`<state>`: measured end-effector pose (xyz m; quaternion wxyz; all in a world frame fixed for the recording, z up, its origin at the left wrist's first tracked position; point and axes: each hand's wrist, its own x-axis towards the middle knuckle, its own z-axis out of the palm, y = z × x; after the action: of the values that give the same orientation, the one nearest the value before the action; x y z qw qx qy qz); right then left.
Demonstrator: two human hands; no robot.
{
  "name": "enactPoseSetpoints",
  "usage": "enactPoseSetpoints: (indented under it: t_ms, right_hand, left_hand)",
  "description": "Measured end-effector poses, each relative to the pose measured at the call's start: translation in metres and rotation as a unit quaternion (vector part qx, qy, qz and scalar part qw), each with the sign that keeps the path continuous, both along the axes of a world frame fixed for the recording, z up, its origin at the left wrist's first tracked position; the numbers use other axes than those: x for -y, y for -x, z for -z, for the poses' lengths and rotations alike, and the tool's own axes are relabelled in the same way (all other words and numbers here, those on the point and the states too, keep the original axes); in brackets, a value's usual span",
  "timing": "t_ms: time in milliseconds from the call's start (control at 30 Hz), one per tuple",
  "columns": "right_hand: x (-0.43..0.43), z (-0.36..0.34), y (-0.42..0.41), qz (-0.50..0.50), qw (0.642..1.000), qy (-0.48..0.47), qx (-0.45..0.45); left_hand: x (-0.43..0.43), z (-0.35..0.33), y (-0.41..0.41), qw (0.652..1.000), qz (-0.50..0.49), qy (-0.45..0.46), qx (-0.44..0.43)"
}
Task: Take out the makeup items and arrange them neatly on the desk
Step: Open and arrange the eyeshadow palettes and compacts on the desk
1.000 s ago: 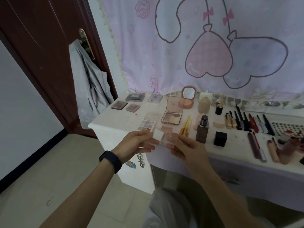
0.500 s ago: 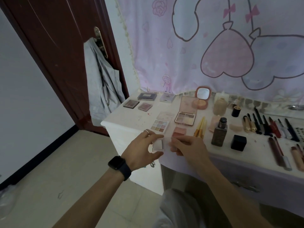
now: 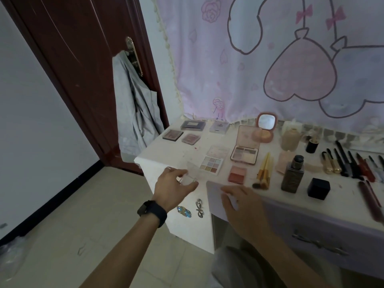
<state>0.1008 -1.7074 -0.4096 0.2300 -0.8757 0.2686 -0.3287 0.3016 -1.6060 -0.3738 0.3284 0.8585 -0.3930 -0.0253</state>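
Note:
On the white desk (image 3: pixel 166 154) a small pink blush palette (image 3: pixel 237 173) lies flat, between a nine-colour eyeshadow palette (image 3: pixel 212 165) and several gold-handled brushes (image 3: pixel 263 173). My left hand (image 3: pixel 173 189), with a black watch on the wrist, is at the desk's front left corner and grips a clear plastic lid (image 3: pixel 192 173) just left of the eyeshadow palette. Over the desk's front edge, below the blush palette, my right hand (image 3: pixel 243 203) hovers blurred with fingers spread and nothing in it.
Further items are laid out: an open beige palette (image 3: pixel 245 154), a round mirror compact (image 3: pixel 266 125), a dark bottle (image 3: pixel 293 176), a black cube (image 3: pixel 319 188), a row of pencils (image 3: pixel 349 163), flat palettes (image 3: pixel 172 135) at back left. A grey garment (image 3: pixel 135 113) hangs on the door.
The pink blush palette has left my hands and now lies on the desk. My left hand moved left with the clear lid; my right hand drew back and opened. The camera turned left.

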Motion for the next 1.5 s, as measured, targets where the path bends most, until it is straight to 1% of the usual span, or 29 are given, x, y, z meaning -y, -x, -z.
enactPoseSetpoints:
  t_ms: [67,133,200,300,400,500,633,800,933,1100,1267,1500]
  right_hand:
    - [0.005,0.018,0.011,0.006,0.991,0.13,-0.024]
    - [0.009,0.032,0.018,0.022,0.979,0.199,-0.036]
    - [0.014,0.043,0.023,0.029,0.969,0.237,-0.063]
    - [0.024,0.054,0.029,0.001,0.955,0.281,-0.095]
    - [0.034,0.061,0.032,-0.024,0.95,0.295,-0.101]
    - [0.04,0.067,0.037,-0.033,0.941,0.32,-0.102]
    - [0.04,0.07,0.035,-0.018,0.942,0.32,-0.096]
    - [0.038,0.074,0.032,-0.004,0.945,0.313,-0.095]
    - [0.039,0.078,0.031,-0.004,0.947,0.311,-0.079]
    - [0.039,0.081,0.029,-0.006,0.949,0.307,-0.065]
    - [0.037,0.08,0.025,0.002,0.959,0.283,-0.033]
    - [0.032,0.076,0.022,0.013,0.965,0.26,-0.019]
  left_hand:
    - [0.008,-0.002,-0.012,0.999,-0.038,0.007,-0.037]
    - [0.02,-0.005,-0.021,0.997,-0.053,-0.009,-0.046]
    - [0.034,-0.008,-0.027,0.997,-0.053,-0.025,-0.042]
    - [0.057,-0.01,-0.035,0.997,-0.051,-0.06,-0.019]
    - [0.073,-0.007,-0.043,0.99,-0.05,-0.129,0.0]
    - [0.078,-0.001,-0.046,0.988,-0.064,-0.137,-0.001]
    - [0.073,0.008,-0.045,0.989,-0.073,-0.126,0.005]
    - [0.06,0.02,-0.043,0.996,-0.072,-0.023,-0.051]
    - [0.055,0.025,-0.042,0.996,-0.076,0.006,-0.052]
    - [0.055,0.027,-0.04,0.993,-0.077,0.04,-0.078]
    - [0.055,0.026,-0.04,0.993,-0.08,0.039,-0.079]
    - [0.054,0.022,-0.037,0.994,-0.08,0.01,-0.068]
